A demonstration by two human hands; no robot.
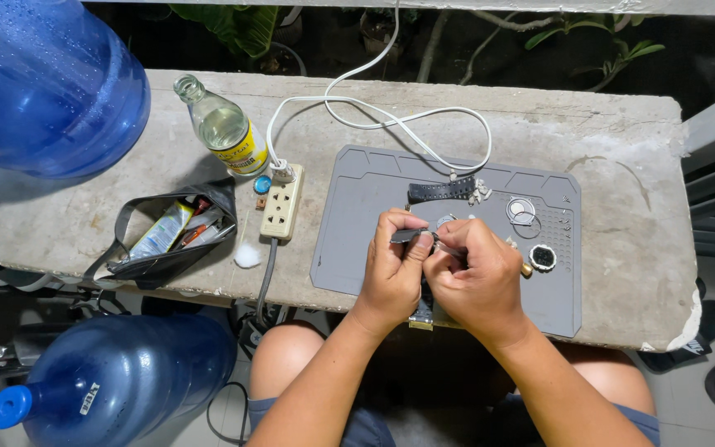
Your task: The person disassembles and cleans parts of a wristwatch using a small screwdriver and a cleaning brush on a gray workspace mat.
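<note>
**Over the grey mat, both hands closed in on a small watch part**

Above the near edge of the grey work mat [349,248], the two hands met, and it was fiddly work. The left hand [392,269] had its thumb and fingers pinched together on a small dark piece [408,235], a strap end or watch body by the look of it; too small to say which. The right hand [477,277] was curled tight on a thin metal tool [448,247], its tip pressed in against that piece right where the fingers met.

Farther back on the mat lay a dark watch strap [440,191], a pair of metal rings [521,212] and a round black part [543,257], all well apart from the hands. Off the mat to the left sat a cream power strip [281,213] with its white cable [391,116] looping behind, a glass bottle [227,128] of clear liquid, an open black pouch [167,240] and a tuft of cotton [247,256]. Two big blue water jugs [43,83] framed the left side, one on the slab, one down by the floor.

Doing this well, as I judged it, meant keeping both wrists braced low over the mat so any tiny part would drop on it, holding the piece still and letting the tool tip do the moving with light, steady pressure.
</note>
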